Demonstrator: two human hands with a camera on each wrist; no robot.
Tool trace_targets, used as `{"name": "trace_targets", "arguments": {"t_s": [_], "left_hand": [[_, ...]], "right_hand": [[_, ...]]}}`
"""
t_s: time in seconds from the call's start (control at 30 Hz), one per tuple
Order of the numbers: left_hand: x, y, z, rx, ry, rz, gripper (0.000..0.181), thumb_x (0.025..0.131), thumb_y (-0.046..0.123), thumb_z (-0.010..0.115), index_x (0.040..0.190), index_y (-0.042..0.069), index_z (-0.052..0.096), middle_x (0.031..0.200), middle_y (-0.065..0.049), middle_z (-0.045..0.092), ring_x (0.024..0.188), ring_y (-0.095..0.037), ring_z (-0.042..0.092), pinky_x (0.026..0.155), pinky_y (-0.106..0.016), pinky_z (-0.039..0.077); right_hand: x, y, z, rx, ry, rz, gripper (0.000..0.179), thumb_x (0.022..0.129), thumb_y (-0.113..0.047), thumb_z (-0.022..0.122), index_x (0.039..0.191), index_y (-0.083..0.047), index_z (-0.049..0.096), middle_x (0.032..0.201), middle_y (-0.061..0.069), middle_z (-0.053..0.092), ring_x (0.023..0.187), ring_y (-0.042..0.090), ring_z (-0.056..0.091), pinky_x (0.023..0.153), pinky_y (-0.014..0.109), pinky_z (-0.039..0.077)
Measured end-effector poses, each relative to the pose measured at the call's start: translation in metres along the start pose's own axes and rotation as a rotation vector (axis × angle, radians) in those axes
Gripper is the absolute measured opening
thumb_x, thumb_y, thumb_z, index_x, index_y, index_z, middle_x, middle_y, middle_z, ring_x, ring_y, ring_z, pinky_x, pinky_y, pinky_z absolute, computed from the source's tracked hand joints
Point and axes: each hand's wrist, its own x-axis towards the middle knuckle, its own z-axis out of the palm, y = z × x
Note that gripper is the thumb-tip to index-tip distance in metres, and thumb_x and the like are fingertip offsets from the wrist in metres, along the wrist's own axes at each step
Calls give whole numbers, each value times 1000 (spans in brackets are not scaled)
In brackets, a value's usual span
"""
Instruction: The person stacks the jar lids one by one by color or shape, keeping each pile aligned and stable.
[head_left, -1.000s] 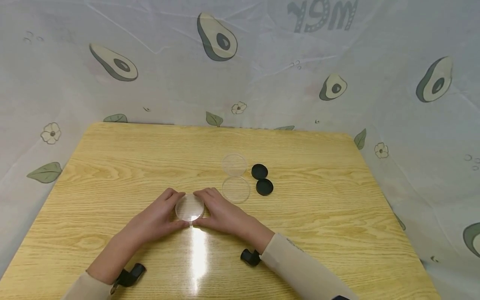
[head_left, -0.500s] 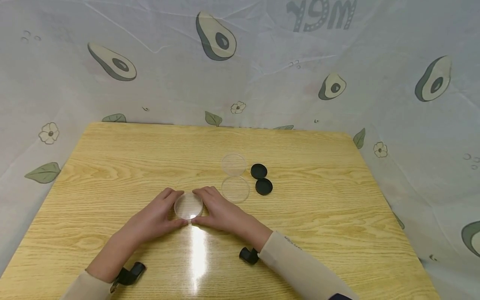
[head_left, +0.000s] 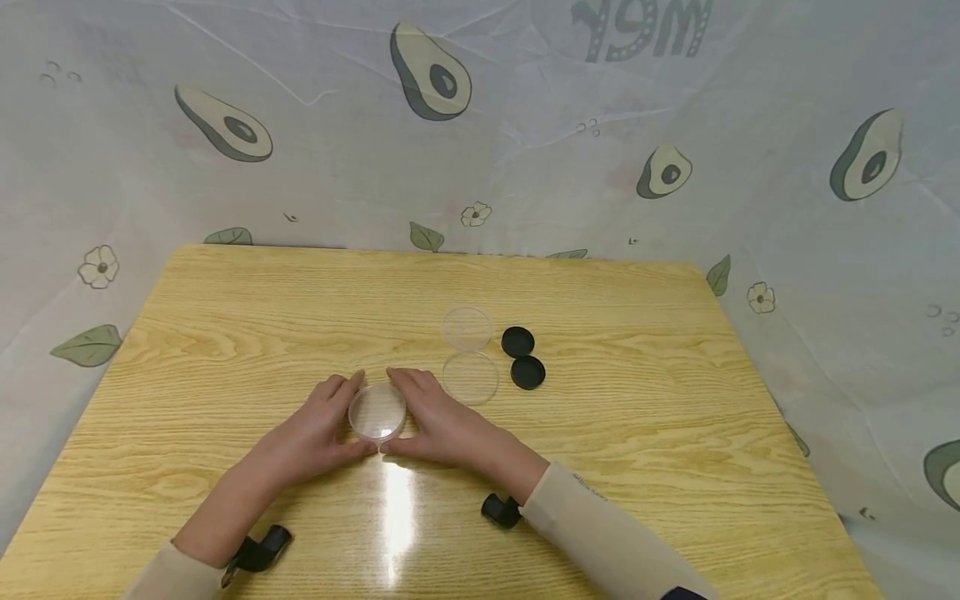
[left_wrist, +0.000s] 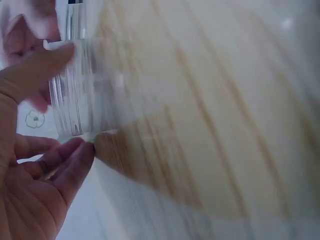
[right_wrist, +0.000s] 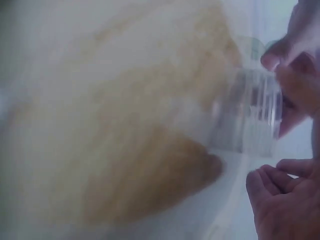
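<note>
A clear round petri dish (head_left: 377,412) sits on the wooden table between both hands. Its wall shows several rim lines in the left wrist view, where the petri dish (left_wrist: 75,92) seems layered. My left hand (head_left: 315,433) holds it from the left, thumb at the near rim and fingertips by the far side. From the right, my right hand (head_left: 438,421) curls round it. In the right wrist view the thumb of my right hand (right_wrist: 290,200) meets the petri dish (right_wrist: 250,115), while its other fingertips stand a small gap off. Both wrist views are blurred.
Two thin clear discs (head_left: 471,377) lie right of the hands, one behind the other. Beside them are two black round shallow caps (head_left: 528,372), edge to edge. A printed cloth (head_left: 525,167) rises behind the wooden table (head_left: 637,433).
The far fingers of both hands have lifted and spread slightly away from the dish's far rim. The thumbs stay at its near side, and the dish keeps nearly the same place.
</note>
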Motion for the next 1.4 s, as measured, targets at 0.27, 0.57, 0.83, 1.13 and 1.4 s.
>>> {"name": "trace_targets", "arguments": {"t_s": [0.27,0.57,0.83,1.13,1.4], "left_hand": [[2,5,-11,61,17,-70,112,89,64,75,164,-1,25,158,-26,39,146,-45,41,109,-63,49],[21,9,-20,84,1,-61,110,91,62,74,166,1,22,163,-28,35,149,-48,38,111,-65,46],[59,23,-16,9,-126,-46,104,91,56,77,164,0,28,163,-28,36,150,-49,38,115,-63,44],[104,44,-4,44,-255,21,90,91,44,82,156,-4,42,158,-27,45,145,-43,48,117,-55,45],[126,58,11,104,-328,60,80,90,37,83,149,-7,50,145,-25,56,131,-36,61,110,-48,52]], "right_hand": [[-24,17,-21,-132,113,36,109,92,-66,69,170,-17,12,176,9,19,162,30,22,125,52,38],[-50,51,-39,-131,188,153,108,91,-61,73,169,-13,16,174,11,24,162,32,23,126,54,35],[-60,76,-52,-7,173,222,101,92,-48,79,166,-9,24,169,16,31,158,33,30,124,53,39],[-52,81,-56,29,134,240,94,92,-44,80,164,-7,31,165,17,36,153,32,38,122,52,41],[-46,75,-60,-17,79,214,92,92,-42,80,163,-6,33,167,17,35,157,31,33,125,49,37]]}}
